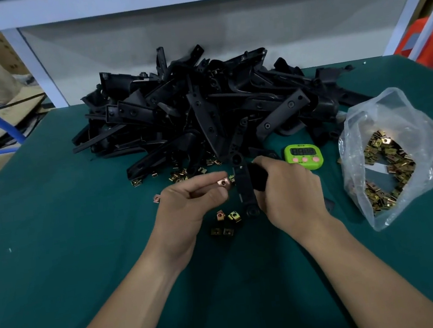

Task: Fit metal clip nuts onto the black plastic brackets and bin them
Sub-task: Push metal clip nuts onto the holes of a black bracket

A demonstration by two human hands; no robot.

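Observation:
My right hand (285,190) grips a black plastic bracket (245,187), held roughly upright over the green table. My left hand (190,202) pinches a metal clip nut (224,183) at its fingertips, right beside the bracket's left edge. Another clip nut (231,179) sits on that edge of the bracket. Several loose clip nuts (226,221) lie on the mat just below my hands. A big heap of black brackets (202,105) fills the middle back of the table.
A clear plastic bag (394,153) with many clip nuts lies at the right. A green timer (303,156) sits behind my right hand. More nuts (181,173) are scattered at the heap's front edge, one single nut (156,198) at the left. Green mat (55,238) covers the table.

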